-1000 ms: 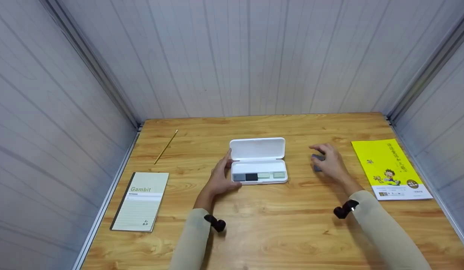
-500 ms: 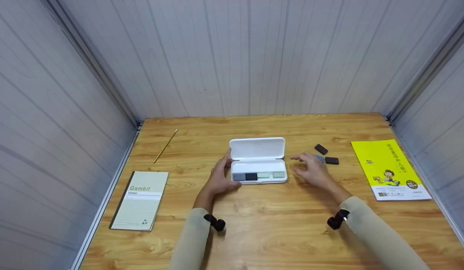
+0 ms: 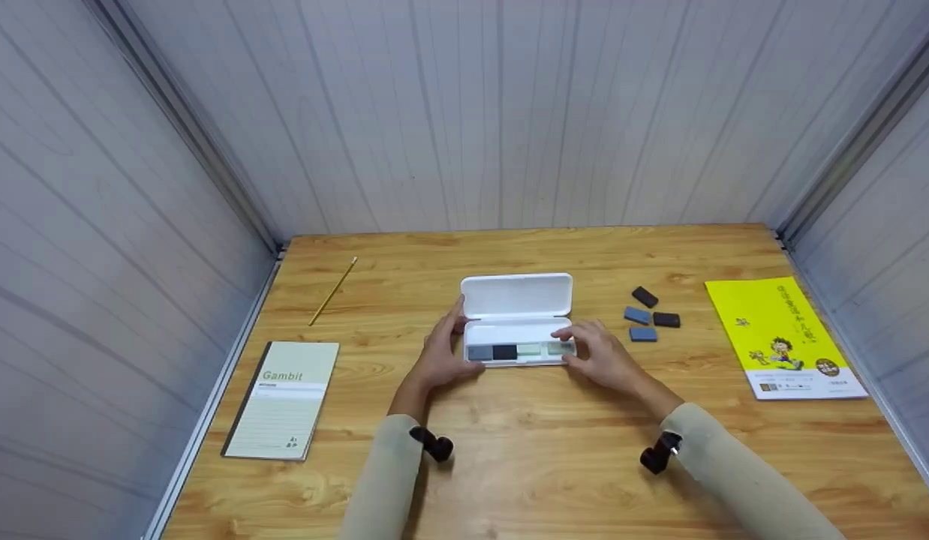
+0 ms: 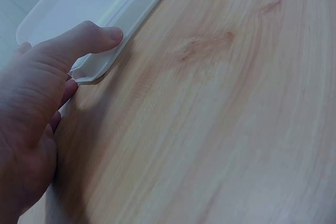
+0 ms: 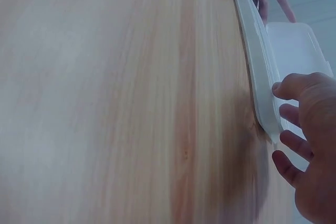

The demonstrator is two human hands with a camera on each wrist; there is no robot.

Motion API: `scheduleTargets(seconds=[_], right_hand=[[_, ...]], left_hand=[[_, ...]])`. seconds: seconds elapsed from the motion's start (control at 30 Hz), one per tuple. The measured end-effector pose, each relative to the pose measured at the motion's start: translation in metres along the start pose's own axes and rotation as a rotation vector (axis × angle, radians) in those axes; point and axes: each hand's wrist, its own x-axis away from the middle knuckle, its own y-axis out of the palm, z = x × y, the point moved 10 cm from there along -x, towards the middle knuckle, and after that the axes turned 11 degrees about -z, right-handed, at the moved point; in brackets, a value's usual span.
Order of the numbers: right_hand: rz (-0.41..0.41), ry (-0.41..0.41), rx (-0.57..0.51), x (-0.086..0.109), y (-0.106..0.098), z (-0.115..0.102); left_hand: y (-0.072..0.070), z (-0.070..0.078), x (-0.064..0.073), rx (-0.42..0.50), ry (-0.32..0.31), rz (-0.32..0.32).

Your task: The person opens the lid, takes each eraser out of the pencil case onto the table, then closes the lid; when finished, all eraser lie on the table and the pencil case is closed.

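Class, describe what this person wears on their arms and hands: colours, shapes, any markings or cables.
The left sleeve and right sleeve are plain beige. A small black rounded device sits at the end of each sleeve. Left hand and right hand are gloveless; no cables or markings show.

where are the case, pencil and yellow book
case (image 3: 517,296), head view, inside of its raised lid
pencil (image 3: 332,291), head view, middle of its shaft
yellow book (image 3: 782,330), head view, middle of its cover

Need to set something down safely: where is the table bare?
Bare: between the notebook and the left hand; also between the sleeves, in front of the white case. Crowded: between the right hand and the yellow book, where four small blocks lie.
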Motion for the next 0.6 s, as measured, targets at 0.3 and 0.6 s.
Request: scheduleTargets(seconds=[0.3, 0.6], right_hand=[[0.028, 0.010, -0.010, 0.0032, 0.0024, 0.0001], [-0.006, 0.021, -0.055, 0.0029, 0.0064, 0.0008]], left_hand=[[0.0007, -0.0008, -0.0011, -0.007, -0.015, -0.007], [0.0004, 0.0012, -0.0008, -0.003, -0.002, -0.006]])
